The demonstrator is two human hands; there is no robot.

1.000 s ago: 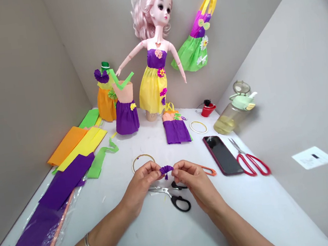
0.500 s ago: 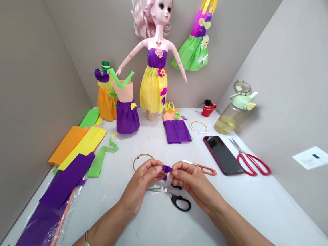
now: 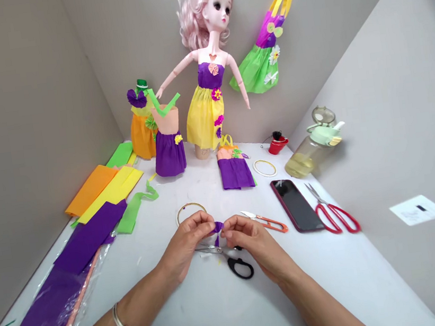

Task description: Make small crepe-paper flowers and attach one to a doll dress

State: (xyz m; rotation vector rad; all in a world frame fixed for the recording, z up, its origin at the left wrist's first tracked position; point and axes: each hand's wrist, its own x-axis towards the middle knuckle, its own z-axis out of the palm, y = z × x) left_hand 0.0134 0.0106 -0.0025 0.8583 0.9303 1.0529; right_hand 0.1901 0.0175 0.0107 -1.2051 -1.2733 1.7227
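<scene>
A small gathered piece of purple crepe paper (image 3: pixel 218 227) is held up over the table between my hands, with a narrow tail hanging down. My left hand (image 3: pixel 190 241) pinches its left end between thumb and fingers. At the other end, the thumb and fingertips of my right hand (image 3: pixel 251 236) are closed on its edge. Beneath the hands lie black-handled scissors (image 3: pixel 241 268), their pivot and handle partly covered by my right hand. A gold-coloured bangle (image 3: pixel 190 205) lies just behind my left fingers, and orange thread snips (image 3: pixel 267 223) are beyond my right hand.
Folded crepe paper (image 3: pixel 91 238) lines the left side. A doll (image 3: pixel 210 78) and small paper dresses (image 3: pixel 170 153) stand at the back. On the right are a phone (image 3: pixel 295 203), red-handled scissors (image 3: pixel 337 216), a tilted bottle (image 3: pixel 312 148) and a white-and-gold ring (image 3: pixel 265 168).
My right fingers have shifted slightly up and left along the purple paper's edge. The paper looks turned, and its hanging tail shows more. The view has shifted slightly.
</scene>
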